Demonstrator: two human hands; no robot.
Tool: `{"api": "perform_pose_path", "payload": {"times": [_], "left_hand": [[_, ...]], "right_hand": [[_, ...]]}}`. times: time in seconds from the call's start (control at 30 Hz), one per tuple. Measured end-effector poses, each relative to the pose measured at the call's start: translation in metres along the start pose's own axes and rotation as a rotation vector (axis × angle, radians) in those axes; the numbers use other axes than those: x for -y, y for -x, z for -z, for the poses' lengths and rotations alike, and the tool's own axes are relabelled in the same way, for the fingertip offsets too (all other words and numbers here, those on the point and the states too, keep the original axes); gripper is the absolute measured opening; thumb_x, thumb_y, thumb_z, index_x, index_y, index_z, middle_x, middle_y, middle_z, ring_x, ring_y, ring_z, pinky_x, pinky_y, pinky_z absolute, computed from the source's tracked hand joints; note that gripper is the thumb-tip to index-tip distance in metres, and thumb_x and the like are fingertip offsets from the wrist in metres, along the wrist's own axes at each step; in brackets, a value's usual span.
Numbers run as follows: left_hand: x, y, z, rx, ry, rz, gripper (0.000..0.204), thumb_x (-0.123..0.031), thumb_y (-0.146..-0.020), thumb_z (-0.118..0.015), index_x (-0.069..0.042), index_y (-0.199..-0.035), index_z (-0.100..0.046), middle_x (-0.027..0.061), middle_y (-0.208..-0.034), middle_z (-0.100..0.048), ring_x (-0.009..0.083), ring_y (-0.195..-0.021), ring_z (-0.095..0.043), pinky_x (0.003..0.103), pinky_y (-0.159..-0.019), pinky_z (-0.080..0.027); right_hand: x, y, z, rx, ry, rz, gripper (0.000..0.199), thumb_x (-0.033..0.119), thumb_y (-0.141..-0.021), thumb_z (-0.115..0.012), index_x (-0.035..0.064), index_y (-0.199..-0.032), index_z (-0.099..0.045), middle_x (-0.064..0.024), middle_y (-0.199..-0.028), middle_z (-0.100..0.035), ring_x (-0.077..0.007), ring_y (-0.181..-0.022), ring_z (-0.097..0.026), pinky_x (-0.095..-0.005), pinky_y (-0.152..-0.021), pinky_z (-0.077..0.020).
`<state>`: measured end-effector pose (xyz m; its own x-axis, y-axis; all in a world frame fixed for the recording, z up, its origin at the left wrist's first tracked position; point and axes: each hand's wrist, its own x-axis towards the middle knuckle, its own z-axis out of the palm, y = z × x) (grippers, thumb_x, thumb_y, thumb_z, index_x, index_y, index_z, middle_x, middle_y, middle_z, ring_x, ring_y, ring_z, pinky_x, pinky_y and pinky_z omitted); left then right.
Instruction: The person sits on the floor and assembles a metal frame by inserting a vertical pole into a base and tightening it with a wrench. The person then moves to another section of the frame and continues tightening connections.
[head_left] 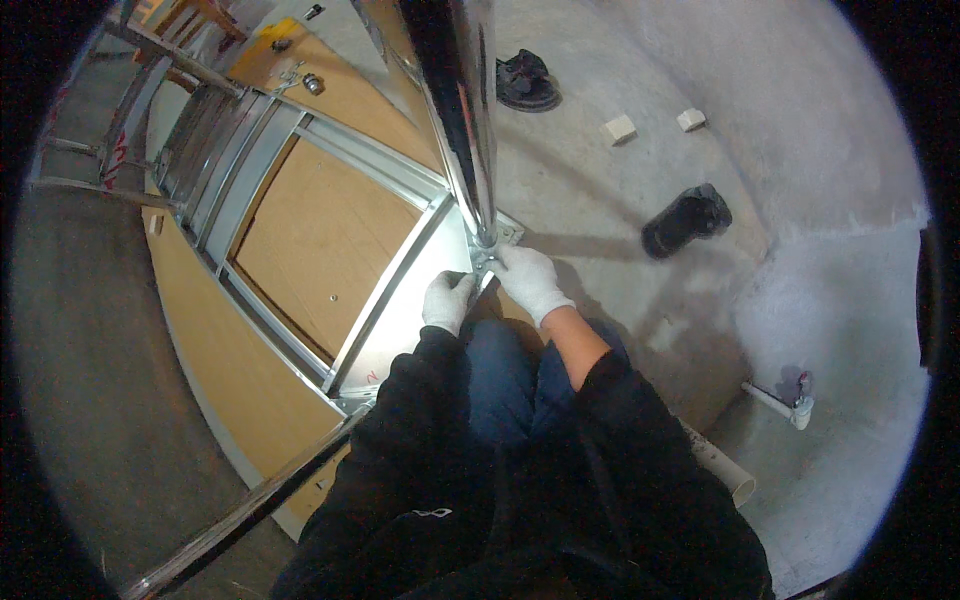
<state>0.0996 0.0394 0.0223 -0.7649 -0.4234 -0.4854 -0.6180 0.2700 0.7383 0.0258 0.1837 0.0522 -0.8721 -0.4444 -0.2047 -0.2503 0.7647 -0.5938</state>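
Both my hands, in white work gloves, meet at the foot of a shiny upright metal post (476,170), where it joins the near right corner of a metal frame (385,295). My left hand (449,299) has its fingers curled in at the joint's left side. From the right, my right hand (530,279) reaches in with its fingertips pressed at a small metal fitting (484,258) under the post. Whatever lies between the fingers of either hand is too small or hidden to name. Inside the frame, a brown board (320,250) shows through.
A pale board (235,350) lies under the frame, with a metal bar (250,500) at lower left. Black shoes (688,220) and small white blocks (620,129) lie on the concrete floor. A white pipe (725,465) and a pipe fitting (801,412) are at right.
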Motion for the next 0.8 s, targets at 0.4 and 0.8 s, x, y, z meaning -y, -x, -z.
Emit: {"api": "perform_pose_path", "payload": {"times": [0.4, 0.8], "left_hand": [[0.014, -0.025, -0.012, 0.074, 0.100, 0.100, 0.023, -0.018, -0.083, -0.067, 0.004, -0.089, -0.062, 0.0094, -0.076, -0.065, 0.0159, -0.065, -0.058, 0.029, -0.061, -0.047], [0.004, -0.018, -0.009, 0.103, 0.141, 0.136, 0.025, -0.020, -0.083, -0.068, 0.003, -0.088, -0.062, 0.0083, -0.076, -0.065, 0.0150, -0.065, -0.058, 0.028, -0.062, -0.048]], "right_hand": [[-0.004, -0.014, -0.020, -0.001, 0.234, 0.241, 0.014, 0.017, -0.081, -0.053, 0.0099, -0.085, -0.064, -0.0142, -0.084, -0.064, -0.0336, -0.082, -0.065, -0.0445, -0.068, -0.0517], [-0.008, -0.023, -0.016, 0.145, 0.341, 0.333, 0.015, 0.016, -0.081, -0.053, 0.0105, -0.090, -0.063, -0.0153, -0.092, -0.063, -0.0351, -0.085, -0.064, -0.0432, -0.070, -0.0522]]}}
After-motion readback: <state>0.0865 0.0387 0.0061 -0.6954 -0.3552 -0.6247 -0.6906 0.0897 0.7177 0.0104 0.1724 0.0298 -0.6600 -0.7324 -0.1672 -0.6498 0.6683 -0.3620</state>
